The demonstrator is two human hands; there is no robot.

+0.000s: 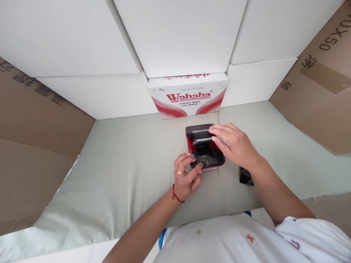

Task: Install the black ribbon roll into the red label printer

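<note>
A small red-and-black device [211, 157] stands with its lid raised on the green cloth, showing a dark cavity and silvery bars. At its front left corner, my left hand [187, 174] has thumb and forefinger bent onto the black rim and a small dark part there. The fingertips of my right hand [233, 144] touch the right side of the raised lid [199, 128], with the thumb just below by the lower silvery bar [203, 140]. Whatever lies under the left fingertips is partly hidden. A small shiny black object [246, 177] lies beside my right forearm, partly covered by it.
Behind the device, a white-and-red Wahaha water carton [189, 96] stands against stacked white boxes [181, 36]. Brown cardboard boxes flank the surface at left [41, 153] and right [323, 80]. Pale green cloth [123, 157] covers the work surface, wrinkled near its front edge.
</note>
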